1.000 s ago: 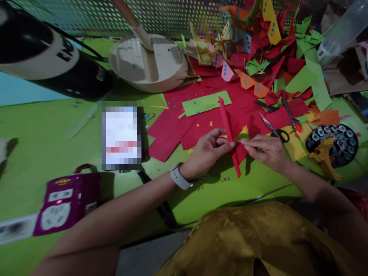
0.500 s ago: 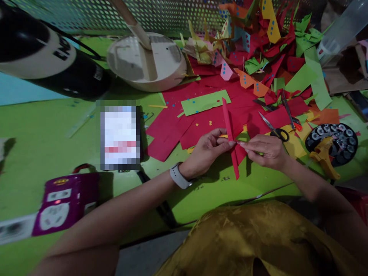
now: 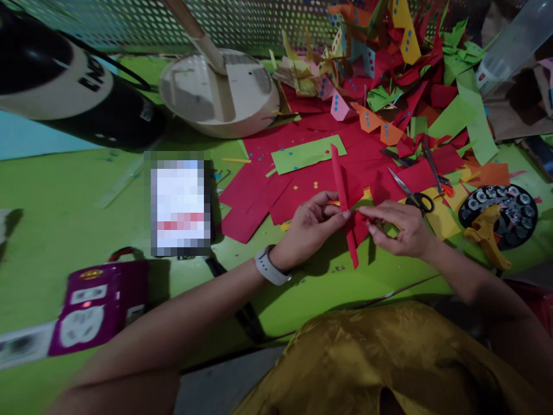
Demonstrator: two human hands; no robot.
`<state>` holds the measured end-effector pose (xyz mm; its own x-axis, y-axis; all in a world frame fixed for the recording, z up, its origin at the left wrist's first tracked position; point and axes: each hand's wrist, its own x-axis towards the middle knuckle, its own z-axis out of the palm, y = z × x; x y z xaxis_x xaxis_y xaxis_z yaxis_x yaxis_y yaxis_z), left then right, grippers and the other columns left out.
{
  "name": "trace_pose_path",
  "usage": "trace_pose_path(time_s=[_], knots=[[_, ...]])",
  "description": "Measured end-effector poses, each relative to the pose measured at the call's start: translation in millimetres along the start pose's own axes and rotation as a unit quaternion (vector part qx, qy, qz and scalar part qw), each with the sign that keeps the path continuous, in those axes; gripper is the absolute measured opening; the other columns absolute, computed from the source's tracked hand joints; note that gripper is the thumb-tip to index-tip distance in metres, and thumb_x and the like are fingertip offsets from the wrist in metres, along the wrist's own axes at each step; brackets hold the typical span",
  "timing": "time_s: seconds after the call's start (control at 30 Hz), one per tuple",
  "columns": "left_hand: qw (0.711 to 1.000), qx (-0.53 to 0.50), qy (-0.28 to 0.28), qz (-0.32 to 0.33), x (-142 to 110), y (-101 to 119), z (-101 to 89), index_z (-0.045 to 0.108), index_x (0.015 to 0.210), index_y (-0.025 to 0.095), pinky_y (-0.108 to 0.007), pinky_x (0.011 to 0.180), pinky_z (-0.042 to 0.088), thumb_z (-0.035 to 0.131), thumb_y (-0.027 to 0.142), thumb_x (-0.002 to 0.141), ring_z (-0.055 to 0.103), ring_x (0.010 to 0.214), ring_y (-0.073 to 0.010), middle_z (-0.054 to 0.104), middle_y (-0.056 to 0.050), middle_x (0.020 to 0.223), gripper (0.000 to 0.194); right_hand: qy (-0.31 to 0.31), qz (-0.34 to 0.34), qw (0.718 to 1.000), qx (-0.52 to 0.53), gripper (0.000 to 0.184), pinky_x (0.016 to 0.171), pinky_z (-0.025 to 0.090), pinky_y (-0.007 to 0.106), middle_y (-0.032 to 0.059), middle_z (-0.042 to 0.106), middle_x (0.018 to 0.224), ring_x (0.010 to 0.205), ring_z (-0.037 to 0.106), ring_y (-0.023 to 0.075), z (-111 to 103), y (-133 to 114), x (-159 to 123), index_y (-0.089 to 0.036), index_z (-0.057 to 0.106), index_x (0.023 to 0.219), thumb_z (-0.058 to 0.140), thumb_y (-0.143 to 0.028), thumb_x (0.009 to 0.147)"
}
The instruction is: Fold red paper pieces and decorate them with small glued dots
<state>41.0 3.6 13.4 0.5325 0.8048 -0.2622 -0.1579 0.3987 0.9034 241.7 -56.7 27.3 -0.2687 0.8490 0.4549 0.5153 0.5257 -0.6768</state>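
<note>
A folded piece of red paper [image 3: 339, 177] stands tilted above the table in front of me, with a long narrow fold running along it. My left hand [image 3: 314, 225] pinches it near the middle, thumb on the near side. My right hand [image 3: 397, 226] is at the paper's right side, its index finger stretched toward the fold by the left thumb and its thumb apart below. Nothing shows in the right hand. Behind the folded piece lie red paper sheets [image 3: 302, 129] and a green paper strip [image 3: 309, 154] with small coloured dots.
Scissors [image 3: 408, 190] lie right of my hands, near a black round tray [image 3: 525, 222] and a yellow tool [image 3: 488, 233]. A heap of folded coloured paper [image 3: 389, 69] fills the back right. To the left are a phone [image 3: 180, 202], purple power socket [image 3: 93, 305], lamp base [image 3: 220, 95] and black bottle [image 3: 86, 86].
My right thumb and index finger have parted, where they were pinched together at the red paper. The left hand keeps its hold, and the paper has shifted only slightly.
</note>
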Motion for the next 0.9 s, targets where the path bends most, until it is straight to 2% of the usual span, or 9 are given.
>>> trace_pose_path(time_s=[0.1,0.17,0.23,0.43,0.57,0.77,0.9], knots=[[1.000,0.019,-0.002,0.016,-2,3,2.1,0.054,0.098,0.021,-0.020,0.057,0.046,0.090,0.037,0.067,0.061,0.057,-0.0093,0.068,0.006,0.066,0.050,-0.006,0.103,0.994,0.028,0.011,0.060,0.050,0.025,0.0018,0.068,0.078,0.066,0.062,0.0125,-4,-7,4,-0.019,0.065,0.096,0.060,-0.026,0.091],[0.999,0.028,-0.008,0.019,-3,4,3.9,0.051,0.100,0.022,-0.019,0.056,0.045,0.089,0.037,0.067,0.061,0.057,-0.0092,0.069,0.006,0.066,0.052,-0.030,0.145,0.988,0.039,0.017,0.057,0.043,0.024,-0.0023,0.059,0.067,0.059,0.054,0.0105,-4,-9,7,-0.020,0.059,0.081,0.056,-0.031,0.094],[0.999,0.032,-0.012,0.022,-4,4,5.2,0.050,0.101,0.023,-0.018,0.055,0.045,0.089,0.036,0.067,0.061,0.057,-0.0087,0.069,0.006,0.067,0.053,-0.054,0.165,0.984,0.047,0.025,0.056,0.038,0.025,-0.0045,0.050,0.062,0.055,0.047,0.0095,-4,-9,8,-0.021,0.054,0.075,0.053,-0.034,0.096],[0.999,0.042,-0.009,0.022,-3,2,5.7,0.049,0.100,0.022,-0.017,0.051,0.040,0.088,0.035,0.069,0.056,0.054,-0.0072,0.068,0.007,0.065,0.052,-0.064,0.190,0.978,0.054,0.026,0.056,0.035,0.026,-0.0053,0.048,0.061,0.055,0.043,0.0094,0,-7,9,-0.021,0.051,0.071,0.057,-0.036,0.092],[0.999,0.020,-0.018,0.018,-3,3,5.5,0.048,0.100,0.022,-0.017,0.053,0.042,0.089,0.036,0.068,0.057,0.055,-0.0070,0.067,0.007,0.065,0.054,-0.081,0.245,0.960,0.111,0.025,0.051,0.034,0.025,-0.0060,0.048,0.057,0.051,0.043,0.0091,1,-5,8,-0.021,0.053,0.074,0.058,-0.039,0.091],[1.000,-0.006,-0.020,0.008,-2,3,5.1,0.049,0.099,0.022,-0.018,0.059,0.046,0.091,0.035,0.066,0.061,0.059,-0.0070,0.068,0.008,0.067,0.055,-0.104,0.288,0.932,0.194,0.027,0.050,0.041,0.024,-0.0058,0.053,0.056,0.051,0.054,0.0104,3,1,5,-0.022,0.054,0.076,0.057,-0.043,0.092],[1.000,-0.007,-0.023,0.008,-1,3,4.7,0.049,0.098,0.022,-0.017,0.060,0.046,0.091,0.035,0.067,0.061,0.060,-0.0069,0.068,0.007,0.067,0.053,-0.116,0.300,0.921,0.220,0.030,0.051,0.042,0.024,-0.0059,0.053,0.057,0.051,0.055,0.0104,3,2,6,-0.021,0.053,0.076,0.058,-0.046,0.092]])
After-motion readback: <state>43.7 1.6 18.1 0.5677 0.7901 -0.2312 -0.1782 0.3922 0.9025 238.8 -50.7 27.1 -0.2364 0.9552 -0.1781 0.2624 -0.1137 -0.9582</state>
